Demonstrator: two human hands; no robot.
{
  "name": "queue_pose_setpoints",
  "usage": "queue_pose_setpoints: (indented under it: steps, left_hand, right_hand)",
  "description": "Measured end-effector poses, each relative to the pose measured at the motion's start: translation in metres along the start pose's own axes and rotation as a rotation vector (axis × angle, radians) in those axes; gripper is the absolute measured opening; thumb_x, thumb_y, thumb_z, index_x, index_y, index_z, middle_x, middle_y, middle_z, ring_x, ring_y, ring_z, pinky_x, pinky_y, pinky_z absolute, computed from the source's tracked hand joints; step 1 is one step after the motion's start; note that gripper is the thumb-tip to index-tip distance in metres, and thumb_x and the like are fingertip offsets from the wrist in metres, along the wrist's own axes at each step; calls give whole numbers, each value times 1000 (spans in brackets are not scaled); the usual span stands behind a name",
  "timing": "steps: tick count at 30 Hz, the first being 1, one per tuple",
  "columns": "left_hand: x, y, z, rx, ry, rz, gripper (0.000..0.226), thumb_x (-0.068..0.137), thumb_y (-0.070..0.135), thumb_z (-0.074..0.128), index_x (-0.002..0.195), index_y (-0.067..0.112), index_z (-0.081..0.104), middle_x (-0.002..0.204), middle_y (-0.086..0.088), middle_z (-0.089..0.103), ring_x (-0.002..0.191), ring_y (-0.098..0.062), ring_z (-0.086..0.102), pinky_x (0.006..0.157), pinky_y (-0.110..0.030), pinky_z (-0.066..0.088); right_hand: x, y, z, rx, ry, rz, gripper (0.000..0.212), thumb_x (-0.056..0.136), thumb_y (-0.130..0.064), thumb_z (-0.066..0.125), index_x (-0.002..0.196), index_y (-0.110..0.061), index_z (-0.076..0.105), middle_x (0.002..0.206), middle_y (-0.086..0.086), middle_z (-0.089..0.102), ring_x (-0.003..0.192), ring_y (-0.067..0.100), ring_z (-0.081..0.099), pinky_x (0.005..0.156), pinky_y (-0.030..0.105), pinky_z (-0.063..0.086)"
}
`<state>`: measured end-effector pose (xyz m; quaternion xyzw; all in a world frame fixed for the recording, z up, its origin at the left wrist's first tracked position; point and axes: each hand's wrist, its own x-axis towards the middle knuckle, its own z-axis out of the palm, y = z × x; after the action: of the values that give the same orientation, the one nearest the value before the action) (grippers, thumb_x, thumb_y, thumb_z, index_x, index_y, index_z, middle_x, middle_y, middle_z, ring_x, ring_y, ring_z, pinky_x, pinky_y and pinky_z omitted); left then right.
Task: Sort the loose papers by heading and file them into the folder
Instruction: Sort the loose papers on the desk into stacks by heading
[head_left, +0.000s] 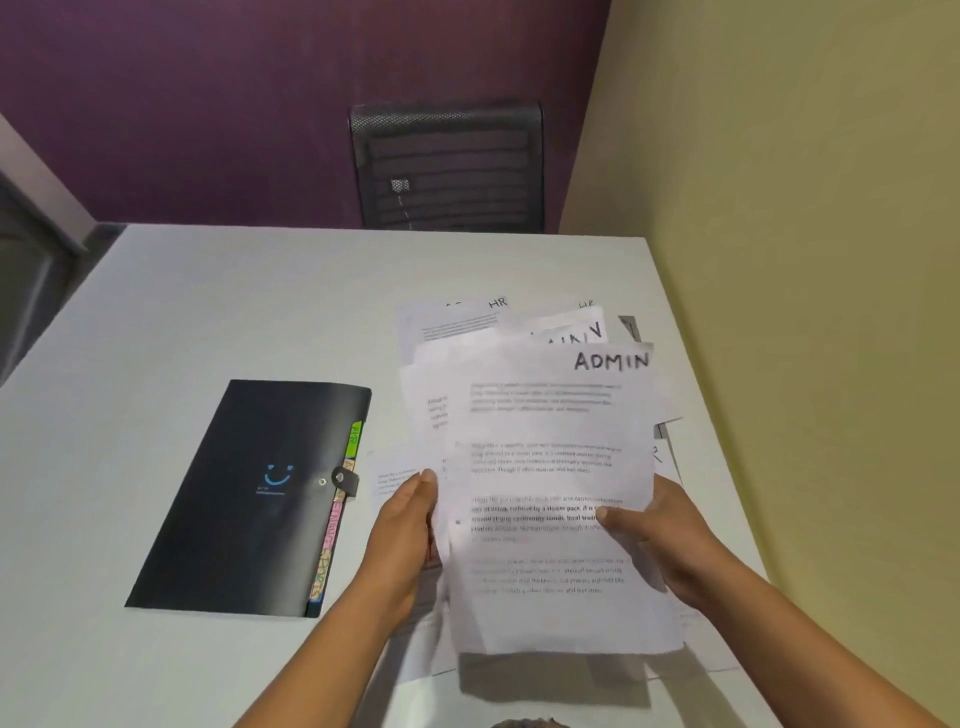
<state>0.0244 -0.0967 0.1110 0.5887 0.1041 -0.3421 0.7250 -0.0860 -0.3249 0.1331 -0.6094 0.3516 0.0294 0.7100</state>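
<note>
At the lower centre of the frame, a white printed sheet (550, 493) headed "ADMIN" in black handwriting is gripped at its left edge by the left hand (410, 525) and at its right edge by the right hand (660, 540), with the thumbs laid on top. More sheets are held behind it. Beneath, loose papers (467, 322) are fanned on the white table (208, 291), right of centre, and two are marked "HR". At left centre a black folder (260, 493) with a blue smiley lies closed, fastened by a snap strap. Coloured tabs (332, 535) are seen at its right edge; the green one is lettered "HR".

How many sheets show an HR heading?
2, both lying beyond the held ADMIN sheet: one HR sheet leftward, another rightward. More may be hidden underneath.
</note>
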Motion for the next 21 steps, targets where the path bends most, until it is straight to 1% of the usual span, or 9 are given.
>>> queue_pose_setpoints:
  steps: [2,5,9,13,15,17,18,19,21]
  left_hand:
    - [1,1,2,16,-17,37,23,99,19,53,118,14,64,112,-7,74,102,-23,71,79,-34,59]
    - [3,3,4,67,-26,121,32,87,-6,64,116,7,64,109,-11,74,99,-25,72,74,-30,60]
    - [7,7,8,117,35,192,32,84,-15,61,105,9,66,95,-3,78,83,-14,74,64,-24,58]
    - [13,12,11,220,71,318,34,86,-13,61,105,14,69,95,5,77,91,-10,72,78,-24,54]
    - [16,12,12,272,79,370,24,86,-14,59,96,5,70,77,10,76,76,-3,70,74,-18,49]
    - [19,9,12,307,87,386,4,86,-13,62,87,-15,59,54,14,66,51,4,60,58,-9,44]
    - [21,7,12,315,76,390,6,86,-10,65,85,-9,59,55,14,67,51,3,61,55,-7,45]
    - [23,6,12,315,51,396,10,85,-6,67,94,-4,64,66,14,73,62,2,67,58,-8,48]
    - [28,3,10,376,32,385,21,83,-1,71,94,16,69,78,18,75,77,1,71,63,-10,52]
  right_hand:
    - [3,0,0,-111,32,-54,37,82,21,61,104,-8,68,97,8,77,77,12,76,63,22,60]
    - [11,2,2,-231,57,-110,34,78,14,71,98,-13,72,97,6,78,89,23,75,83,43,60]
    - [16,2,4,-232,129,-183,29,75,2,80,93,-19,73,91,-2,79,88,21,75,72,32,61]
    - [17,1,8,-153,188,-267,33,78,-8,81,108,-17,72,99,-2,78,94,19,73,83,40,59]
    - [15,-2,9,-112,184,-300,30,78,-9,81,103,-24,71,96,-7,78,93,13,73,81,34,59]
    - [13,-5,11,-89,173,-318,30,78,-7,81,97,-28,70,92,-12,78,90,8,73,77,27,58]
    - [14,-4,9,-85,164,-320,31,78,-5,80,96,-28,69,90,-14,78,88,6,73,75,24,58]
    - [16,-2,8,-94,160,-317,31,78,-4,80,95,-27,69,87,-15,77,84,3,73,72,21,57]
    - [23,5,7,-133,167,-297,26,78,-6,81,92,-22,67,74,-14,76,72,1,72,63,17,54]
